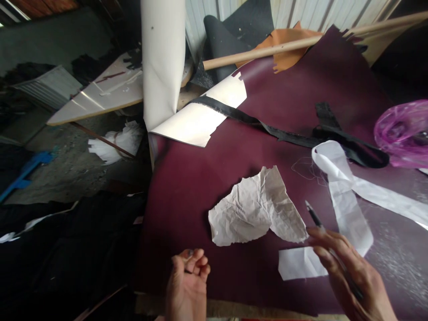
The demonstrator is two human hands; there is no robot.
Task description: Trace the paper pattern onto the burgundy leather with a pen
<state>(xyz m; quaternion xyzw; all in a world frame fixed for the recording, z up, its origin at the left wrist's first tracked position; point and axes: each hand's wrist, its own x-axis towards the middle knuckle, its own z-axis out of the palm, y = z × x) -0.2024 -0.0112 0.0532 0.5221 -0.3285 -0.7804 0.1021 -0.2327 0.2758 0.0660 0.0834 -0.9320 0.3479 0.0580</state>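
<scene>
Right hand (347,272) is gripping a slim dark pen (314,215), tip pointing up toward 11 o'clock. Left hand (187,278) is curled into a loose fist at the near edge, holding nothing I can make out. The crumpled paper pattern (254,209) lies between them, at about 10 o'clock from the right hand, which is nearer, its long axis running roughly 8 to 2. It sits on smooth maroon leather (287,111) covering the counter. A flat white strip (347,191) lies at 12 o'clock from the right hand.
</scene>
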